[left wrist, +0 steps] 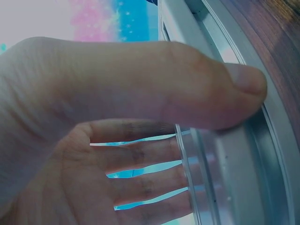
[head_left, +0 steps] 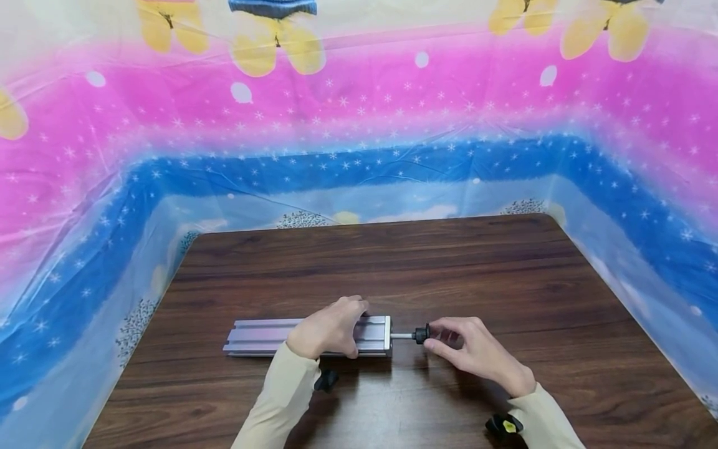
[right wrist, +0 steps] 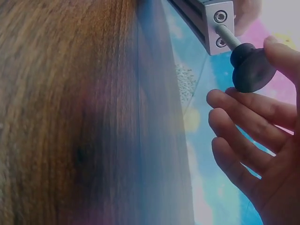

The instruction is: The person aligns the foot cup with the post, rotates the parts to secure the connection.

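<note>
A silver aluminium extrusion profile (head_left: 263,337) with long grooves lies across the table. My left hand (head_left: 333,327) holds it from above near its right end, thumb on the near side, other fingers reaching over the far side. In the left wrist view, the thumb (left wrist: 206,89) presses along a grooved face. From the white end plate (right wrist: 220,28), which has two socket screws, sticks a threaded rod (right wrist: 228,37). A black levelling foot (right wrist: 253,70) sits at the rod's outer end. My right hand (head_left: 473,346) pinches this foot between thumb and fingertips, its other fingers loosely bent.
Beneath lies a dark wood-grain table (head_left: 381,268). A pink and blue patterned cloth (head_left: 359,125) surrounds its back and sides. Each sleeved wrist carries a small black device, such as the right wrist mount (head_left: 503,426).
</note>
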`<state>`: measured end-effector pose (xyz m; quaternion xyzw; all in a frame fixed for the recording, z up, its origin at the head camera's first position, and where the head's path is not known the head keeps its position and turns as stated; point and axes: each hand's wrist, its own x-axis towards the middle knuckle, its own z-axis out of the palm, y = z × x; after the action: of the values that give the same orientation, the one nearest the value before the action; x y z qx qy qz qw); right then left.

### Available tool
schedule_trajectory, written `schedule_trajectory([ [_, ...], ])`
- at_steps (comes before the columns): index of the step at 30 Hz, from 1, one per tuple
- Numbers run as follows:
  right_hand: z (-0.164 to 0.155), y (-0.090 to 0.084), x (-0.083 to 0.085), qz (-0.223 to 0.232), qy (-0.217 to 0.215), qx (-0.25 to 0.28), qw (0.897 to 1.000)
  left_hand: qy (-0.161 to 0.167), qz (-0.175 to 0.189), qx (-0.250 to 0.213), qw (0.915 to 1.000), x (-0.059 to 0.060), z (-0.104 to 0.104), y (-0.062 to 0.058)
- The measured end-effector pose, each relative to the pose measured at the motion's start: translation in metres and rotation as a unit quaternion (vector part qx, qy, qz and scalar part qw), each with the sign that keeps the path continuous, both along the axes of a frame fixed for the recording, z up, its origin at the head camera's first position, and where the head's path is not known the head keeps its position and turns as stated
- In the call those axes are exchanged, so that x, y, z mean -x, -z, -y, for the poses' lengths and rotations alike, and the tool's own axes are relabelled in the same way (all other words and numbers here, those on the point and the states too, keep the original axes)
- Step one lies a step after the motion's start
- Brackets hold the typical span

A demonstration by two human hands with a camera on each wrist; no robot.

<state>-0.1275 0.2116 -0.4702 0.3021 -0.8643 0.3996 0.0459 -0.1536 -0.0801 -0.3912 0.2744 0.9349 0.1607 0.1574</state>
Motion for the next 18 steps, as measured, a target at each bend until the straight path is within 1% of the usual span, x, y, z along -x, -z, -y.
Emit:
schedule_trajectory([
  [6,0.0017,-0.0004,0.0026,0.025,-0.002,-0.015,1.000,-0.001,0.001,-0.001,1.0000,-0.0012,-0.0007,-0.0002],
  [12,0.0029,0.0002,0.0040,0.014,-0.002,-0.029,0.999,-0.006,0.010,0.008,0.9999,-0.0030,-0.0020,-0.0020],
  [18,0.0043,0.0013,0.0037,0.023,0.002,-0.032,0.999,-0.004,0.007,0.009,0.9999,-0.0024,-0.0006,-0.0006],
])
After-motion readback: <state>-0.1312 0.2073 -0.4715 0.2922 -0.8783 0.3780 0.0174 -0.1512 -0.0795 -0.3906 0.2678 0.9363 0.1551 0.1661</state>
